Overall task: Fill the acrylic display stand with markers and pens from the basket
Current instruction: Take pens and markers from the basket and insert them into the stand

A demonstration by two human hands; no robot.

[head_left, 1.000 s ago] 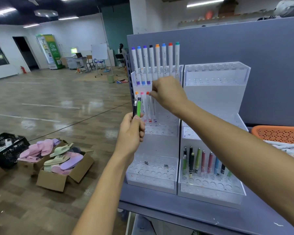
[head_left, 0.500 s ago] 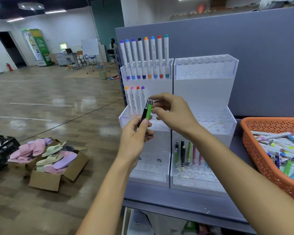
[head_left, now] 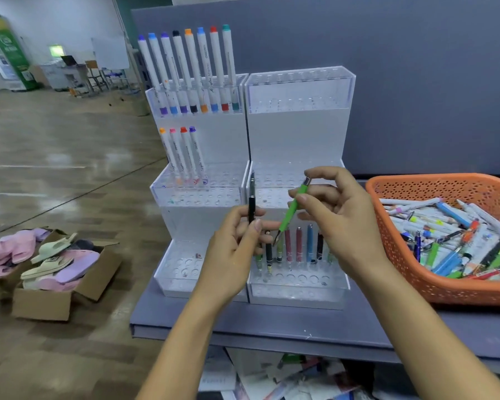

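Observation:
Two tiered acrylic display stands stand side by side on a grey shelf: the left stand [head_left: 197, 197] and the right stand [head_left: 299, 122]. White markers [head_left: 191, 70] fill the left stand's top tier, and several more markers [head_left: 184, 157] stand in its middle tier. Several pens [head_left: 299, 243] stand in the right stand's bottom tier. My left hand [head_left: 233, 252] holds a black pen [head_left: 252, 202] upright. My right hand [head_left: 334, 215] pinches a green pen [head_left: 292, 210], tilted, tip down just above the bottom-tier pens. An orange basket [head_left: 433, 186] of pens and markers sits at the right.
The grey shelf [head_left: 272, 324] ends close in front of the stands, backed by a grey panel [head_left: 416, 82]. Cardboard boxes of slippers [head_left: 52, 264] lie on the wooden floor to the left. Papers [head_left: 272, 376] lie under the shelf.
My right hand has taken the green pen out of my left hand and lowered it toward the right stand's bottom tier. The view has dropped and the basket has come into sight.

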